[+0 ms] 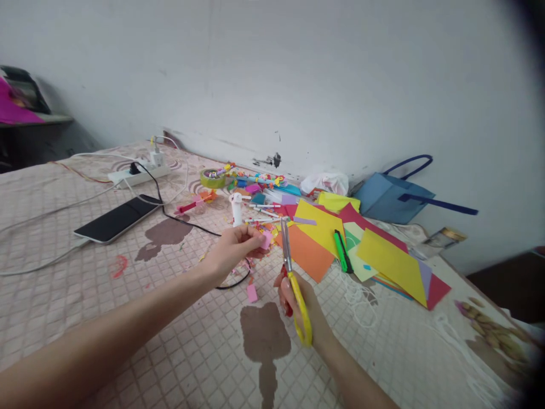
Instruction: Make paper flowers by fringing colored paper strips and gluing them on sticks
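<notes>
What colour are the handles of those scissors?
The scissors handles are yellow and red, with more yellow showing; see the head view.

1. Your left hand pinches a small pink piece, perhaps paper or foam.
2. Your right hand grips yellow-and-red scissors, blades pointing away from you.
3. Another pink piece lies on the patterned cloth, nearer you than your left hand.
4. To your right, a green cutter rests on coloured sheets.

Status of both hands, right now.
Left hand: closed, pinching a small pink piece.
Right hand: closed on the handles of the scissors.
</notes>
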Motion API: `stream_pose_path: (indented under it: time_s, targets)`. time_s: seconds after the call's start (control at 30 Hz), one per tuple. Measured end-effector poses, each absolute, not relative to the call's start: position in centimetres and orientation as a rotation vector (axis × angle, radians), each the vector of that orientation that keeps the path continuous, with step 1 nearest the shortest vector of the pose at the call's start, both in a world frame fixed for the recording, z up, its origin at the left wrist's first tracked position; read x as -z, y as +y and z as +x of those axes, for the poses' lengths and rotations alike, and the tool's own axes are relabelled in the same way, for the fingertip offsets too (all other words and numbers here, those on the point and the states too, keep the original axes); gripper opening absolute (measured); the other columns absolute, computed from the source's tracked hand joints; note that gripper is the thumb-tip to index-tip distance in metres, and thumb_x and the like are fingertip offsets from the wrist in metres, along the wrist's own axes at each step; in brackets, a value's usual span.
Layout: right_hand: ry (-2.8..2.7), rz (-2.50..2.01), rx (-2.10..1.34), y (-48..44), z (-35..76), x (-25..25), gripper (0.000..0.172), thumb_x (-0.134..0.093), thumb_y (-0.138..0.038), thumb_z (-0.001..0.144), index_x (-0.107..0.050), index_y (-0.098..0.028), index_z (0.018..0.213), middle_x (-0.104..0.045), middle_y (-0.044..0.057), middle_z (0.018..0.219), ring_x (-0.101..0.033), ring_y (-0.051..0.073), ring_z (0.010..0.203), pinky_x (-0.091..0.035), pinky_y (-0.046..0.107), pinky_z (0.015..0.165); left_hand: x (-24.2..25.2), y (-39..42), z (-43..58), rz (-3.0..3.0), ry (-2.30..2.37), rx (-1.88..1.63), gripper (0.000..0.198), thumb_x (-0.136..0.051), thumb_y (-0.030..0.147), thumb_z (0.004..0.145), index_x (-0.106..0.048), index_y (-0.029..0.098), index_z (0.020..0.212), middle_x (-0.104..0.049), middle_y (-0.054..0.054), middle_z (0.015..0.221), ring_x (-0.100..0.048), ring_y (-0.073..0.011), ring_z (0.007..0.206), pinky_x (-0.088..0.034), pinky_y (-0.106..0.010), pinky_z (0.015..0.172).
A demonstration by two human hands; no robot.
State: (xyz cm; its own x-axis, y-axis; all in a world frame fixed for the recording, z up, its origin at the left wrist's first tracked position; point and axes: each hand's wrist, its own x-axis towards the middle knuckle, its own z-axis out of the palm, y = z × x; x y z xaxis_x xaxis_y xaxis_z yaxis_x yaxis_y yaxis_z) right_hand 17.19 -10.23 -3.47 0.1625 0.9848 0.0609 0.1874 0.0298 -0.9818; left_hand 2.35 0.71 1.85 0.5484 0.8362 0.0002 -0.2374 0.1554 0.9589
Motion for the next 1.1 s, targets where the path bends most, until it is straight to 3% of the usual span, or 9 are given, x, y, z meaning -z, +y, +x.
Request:
stream_pose_path:
  time_s: [0.4, 0.8, 1.1]
  targets:
    - [-1.352, -1.535, -0.893, -10.4, 16.2, 2.8, 0.027, -0.055, -0.035, 0.079, -0.039, -0.022, 0.062, -0.036, -0.007, 0.051, -0.034, 0.009, 0.044, -0.026, 0.021, 0.041, -1.8, 0.1, 1.8, 1.106, 0.635, -0.937, 0.022, -0.067, 0.031, 0.073, -0.055, 0.013, 0.073, -0.065, -0.003, 0.075, -0.061, -0.0116, 0.069, -0.052, -0.026, 0.069]
    - [-1.337, -1.521, -0.936, -10.7, 16.3, 3.1, 0.031, -0.052, -0.043, 0.084, -0.043, -0.021, 0.065, -0.039, -0.006, 0.051, -0.035, 0.009, 0.044, -0.027, 0.021, 0.042, -2.6, 0.2, 2.3, 1.124, 0.621, -0.957, 0.022, -0.068, 0.031, 0.072, -0.055, 0.013, 0.071, -0.062, -0.001, 0.068, -0.059, -0.0108, 0.063, -0.051, -0.026, 0.066]
    - [-1.309, -1.556, -0.91, -10.3, 16.6, 3.3, 0.028, -0.053, -0.04, 0.083, -0.041, -0.021, 0.065, -0.038, -0.006, 0.05, -0.034, 0.008, 0.043, -0.025, 0.021, 0.04, -2.2, 0.3, 3.0, 1.057, 0.622, -0.975, 0.021, -0.068, 0.03, 0.072, -0.056, 0.013, 0.073, -0.064, -0.002, 0.07, -0.061, -0.0111, 0.066, -0.051, -0.026, 0.07]
